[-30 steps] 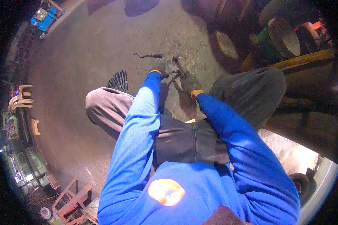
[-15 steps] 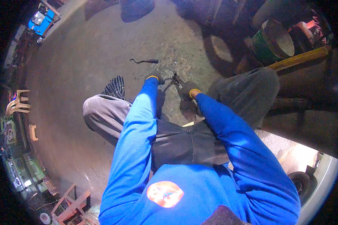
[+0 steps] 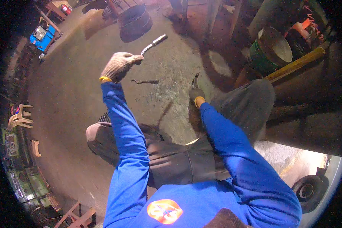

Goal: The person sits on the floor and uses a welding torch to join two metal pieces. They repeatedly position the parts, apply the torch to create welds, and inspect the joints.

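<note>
My left hand (image 3: 119,66), in a knitted work glove, is raised over the floor at left, its fingers closed on a bent metal rod (image 3: 150,47) with a thicker, straight, shiny far end. On the concrete below lies a similar dark bent rod (image 3: 145,81), with a thin hooked tail and a thick end. My right hand (image 3: 196,93), also gloved, is low between my knees, closed round a dark tool (image 3: 195,79). The tool looks like pliers; its jaws point away from me. Beside my left knee, part of a pile of dark rods (image 3: 105,118) shows.
A green bucket (image 3: 261,57) and a yellow beam (image 3: 296,65) are beyond my right knee. A dark round tub (image 3: 135,22) stands at the far side. Pale plastic chairs (image 3: 22,117) are at left, a blue machine (image 3: 43,38) far left, a wheel (image 3: 307,190) at lower right.
My left hand has risen and moved left, away from my right hand, with the bent rod now in clear sight. My right hand stays low; the tool in it looks narrower and points up.
</note>
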